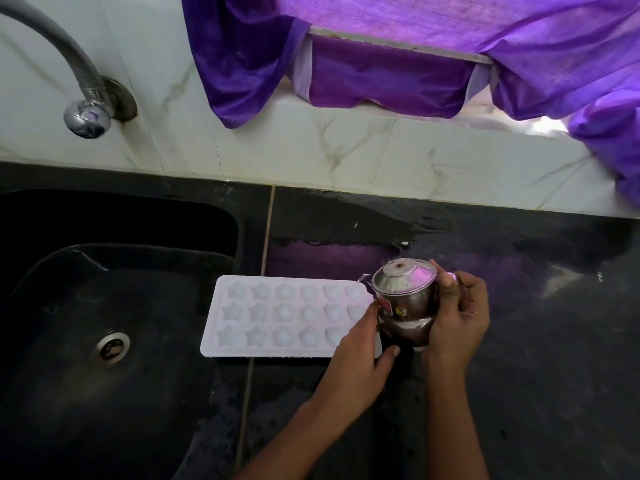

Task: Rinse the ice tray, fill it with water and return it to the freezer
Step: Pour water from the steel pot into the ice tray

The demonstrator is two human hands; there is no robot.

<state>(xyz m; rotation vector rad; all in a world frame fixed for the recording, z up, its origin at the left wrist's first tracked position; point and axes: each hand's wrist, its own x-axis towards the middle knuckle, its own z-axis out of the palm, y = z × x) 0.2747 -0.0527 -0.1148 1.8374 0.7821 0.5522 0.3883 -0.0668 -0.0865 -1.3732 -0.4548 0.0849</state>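
Right now we are holding a small lidded steel pot [403, 296] in both hands over the right end of the white plastic ice tray with star and heart moulds [277, 317]. Its short spout is reaching out above the tray's last column. Our right hand [457, 317] is gripping the handle on the side of the pot away from the tray, fingers curled round it. Our left hand [360, 344] is cupping the pot's lower belly on the tray side, fingers bent against the metal and thumb sticking out free. The tray is lying flat on the wet black stone counter [519, 306], with the black sink [69, 393] just left of the tray and the steel tap [86, 112] well beyond its far left corner. We judge that we are working on the filling step, with rinsing probably done since the tray is lying outside the sink. We cannot tell whether any mould is holding water yet. Filling every mould and carrying the tray to the freezer, which is not in view, are still waiting.
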